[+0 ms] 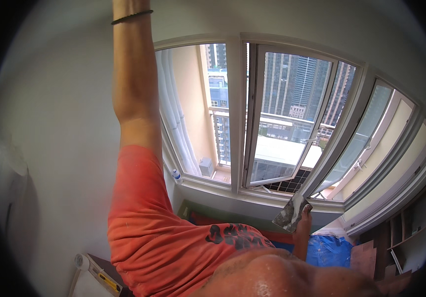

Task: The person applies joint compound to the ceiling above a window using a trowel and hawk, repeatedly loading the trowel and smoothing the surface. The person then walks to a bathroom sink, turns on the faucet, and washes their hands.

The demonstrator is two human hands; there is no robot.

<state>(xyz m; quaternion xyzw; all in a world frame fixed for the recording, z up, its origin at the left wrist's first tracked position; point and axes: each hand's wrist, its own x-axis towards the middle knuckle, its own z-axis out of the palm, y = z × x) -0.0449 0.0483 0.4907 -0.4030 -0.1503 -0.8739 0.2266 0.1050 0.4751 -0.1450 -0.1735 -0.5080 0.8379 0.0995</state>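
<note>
My left arm rises at the left in an orange sleeve, with a dark cord bracelet [132, 17] at the wrist. It runs past the top edge, so my left hand and whatever it may touch are out of sight. Low at the right, below the window, my right hand [302, 222] is closed on the edge of a flat plasterer's board [289, 214]. Its grey face is smeared with whitish putty, and it is tilted.
A window [235, 119] spans the wall, with one casement pane [292, 99] swung outward. A bottle [176, 174] stands on the sill. Blue sheeting [329, 251] and wooden boards [364, 257] lie lower right. A yellow utility knife [110, 281] and a roll [81, 261] are lower left.
</note>
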